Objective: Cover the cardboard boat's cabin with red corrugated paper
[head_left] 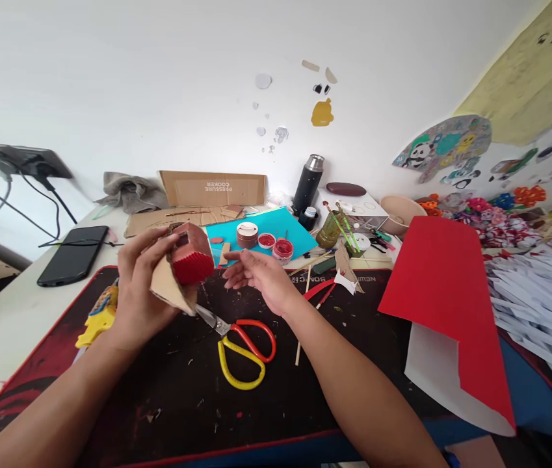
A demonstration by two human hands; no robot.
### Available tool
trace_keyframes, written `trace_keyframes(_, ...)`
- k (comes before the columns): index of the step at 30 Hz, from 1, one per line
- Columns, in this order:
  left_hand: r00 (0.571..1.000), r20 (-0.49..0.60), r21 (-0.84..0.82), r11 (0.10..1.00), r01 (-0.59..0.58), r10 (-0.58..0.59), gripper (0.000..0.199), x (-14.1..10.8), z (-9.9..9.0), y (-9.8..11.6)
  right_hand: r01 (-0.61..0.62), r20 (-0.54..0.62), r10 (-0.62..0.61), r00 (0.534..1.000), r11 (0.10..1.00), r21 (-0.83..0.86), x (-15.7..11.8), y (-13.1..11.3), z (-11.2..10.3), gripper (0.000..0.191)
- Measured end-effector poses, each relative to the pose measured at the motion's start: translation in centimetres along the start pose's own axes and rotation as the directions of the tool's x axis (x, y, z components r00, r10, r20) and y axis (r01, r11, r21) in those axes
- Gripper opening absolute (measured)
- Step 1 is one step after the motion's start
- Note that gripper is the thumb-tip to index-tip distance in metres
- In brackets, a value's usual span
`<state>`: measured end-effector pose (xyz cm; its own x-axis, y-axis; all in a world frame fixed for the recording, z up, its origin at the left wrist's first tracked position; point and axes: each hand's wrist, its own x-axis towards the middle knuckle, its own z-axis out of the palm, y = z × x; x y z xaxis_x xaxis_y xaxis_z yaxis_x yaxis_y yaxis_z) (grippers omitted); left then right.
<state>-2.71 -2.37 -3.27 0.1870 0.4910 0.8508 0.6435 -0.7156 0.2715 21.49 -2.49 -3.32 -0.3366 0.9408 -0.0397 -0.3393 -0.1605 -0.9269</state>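
My left hand (142, 286) is wrapped round a small cardboard model (190, 255), raised above the dark mat. The model has brown painted walls, a square opening on top and a red ridged piece on its side; bare tan cardboard flares out at its lower edge. My right hand (259, 273) is just to the right of the model, fingers stretched out towards it, with nothing visible in them. Below the hands lie scissors (236, 351) with one red and one yellow handle, their blade tips partly hidden behind the model.
A yellow glue gun (97, 318) lies left of my left hand, near a black phone (73, 255). Paint pots (283, 249) stand on a blue sheet (300, 227). Behind are a black thermos (309, 182) and a brush jar (331, 231). Red card (439, 273) lies right.
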Motion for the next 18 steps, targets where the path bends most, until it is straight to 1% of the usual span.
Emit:
trace_keyframes(1,0.996,-0.027,-0.047,0.995,0.085,-0.087,0.082,0.2,-0.1,0.1,0.036,-0.049,-0.037,0.998,0.999,-0.015,0.1,-0.1,-0.1,0.072)
trace_keyframes(2,0.981,-0.04,-0.109,0.976,0.187,-0.192,0.078,0.4,-0.2,0.2,0.068,-0.094,-0.07,0.993,0.997,-0.032,0.3,-0.2,-0.2,0.07)
trace_keyframes(3,0.95,-0.04,-0.18,0.937,0.299,-0.311,0.075,0.7,-0.2,0.3,0.095,-0.134,-0.101,0.986,0.994,-0.051,0.4,-0.4,-0.4,0.069)
trace_keyframes(4,0.901,-0.025,-0.254,0.875,0.413,-0.432,0.072,0.9,-0.3,0.4,0.118,-0.167,-0.129,0.977,0.99,-0.072,0.4,-0.5,-0.5,0.067)
trace_keyframes(5,0.841,0.008,-0.325,0.794,0.513,-0.54,0.067,1.2,-0.4,0.5,0.136,-0.19,-0.152,0.97,0.986,-0.098,0.4,-0.7,-0.6,0.066)
trace_keyframes(6,0.785,0.049,-0.394,0.71,0.584,-0.618,0.063,1.4,-0.4,0.6,0.148,-0.204,-0.173,0.964,0.98,-0.131,0.3,-0.9,-0.7,0.064)
trace_keyframes(7,0.744,0.088,-0.462,0.634,0.62,-0.662,0.06,1.6,-0.5,0.7,0.153,-0.204,-0.187,0.961,0.973,-0.174,0.0,-1.0,-0.7,0.063)
trace_keyframes(8,0.722,0.116,-0.531,0.571,0.626,-0.682,0.06,1.8,-0.5,0.8,0.147,-0.191,-0.193,0.963,0.962,-0.231,-0.4,-1.2,-0.7,0.061)
trace_keyframes(9,0.716,0.126,-0.6,0.522,0.606,-0.687,0.062,1.9,-0.5,0.8,0.132,-0.168,-0.188,0.968,0.945,-0.3,-1.0,-1.4,-0.6,0.059)
trace_keyframes(11,0.722,0.131,-0.705,0.448,0.55,-0.68,0.069,2.2,-0.5,0.9,0.06,-0.092,-0.12,0.988,0.87,-0.489,-2.5,-1.6,-0.1,0.052)
trace_keyframes(12,0.722,0.141,-0.735,0.417,0.535,-0.678,0.072,2.2,-0.5,1.0,0.029,-0.063,-0.082,0.995,0.81,-0.586,-3.4,-1.7,0.3,0.048)
trace_keyframes(13,0.716,0.157,-0.754,0.386,0.532,-0.68,0.074,2.3,-0.5,1.1,0.001,-0.036,-0.037,0.999,0.721,-0.693,-4.3,-1.7,0.7,0.042)
trace_keyframes(14,0.707,0.178,-0.768,0.353,0.535,-0.684,0.076,2.4,-0.6,1.1,-0.025,-0.019,0.015,1.0,0.617,-0.787,-5.3,-1.8,1.2,0.04)
trace_keyframes(15,0.696,0.205,-0.776,0.319,0.544,-0.689,0.078,2.4,-0.7,1.1,-0.041,-0.004,0.076,0.997,0.5,-0.865,-6.2,-1.8,1.7,0.041)
trace_keyframes(16,0.684,0.229,-0.783,0.286,0.552,-0.693,0.079,2.4,-0.7,1.2,-0.047,-0.005,0.111,0.994,0.379,-0.924,-7.0,-1.8,2.1,0.043)
trace_keyframes(18,0.671,0.273,-0.785,0.244,0.57,-0.689,0.081,2.4,-0.9,1.1,-0.021,0.004,0.147,0.989,0.166,-0.986,-8.5,-1.7,2.9,0.047)
